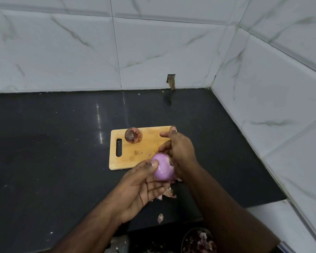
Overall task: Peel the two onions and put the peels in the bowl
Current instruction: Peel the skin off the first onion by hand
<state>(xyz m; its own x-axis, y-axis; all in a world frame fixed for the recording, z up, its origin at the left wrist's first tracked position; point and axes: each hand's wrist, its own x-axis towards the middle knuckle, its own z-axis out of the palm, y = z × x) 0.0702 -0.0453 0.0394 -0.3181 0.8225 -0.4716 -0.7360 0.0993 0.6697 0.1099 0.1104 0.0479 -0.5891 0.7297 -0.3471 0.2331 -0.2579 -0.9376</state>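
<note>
The peeled onion (163,167) is smooth, glossy and pale purple, held up over the near right corner of the cutting board (135,152), cradled by the left hand (140,189) with its thumb on the onion's left side, while the right hand (179,152) touches its right end. The unpeeled onion (133,135), brown and papery, sits on the board's far left part, near the handle slot. Loose peels (169,193) lie on the black bench (44,143) under the hands, and the dark bowl (197,241) at the bottom edge holds more peels.
</note>
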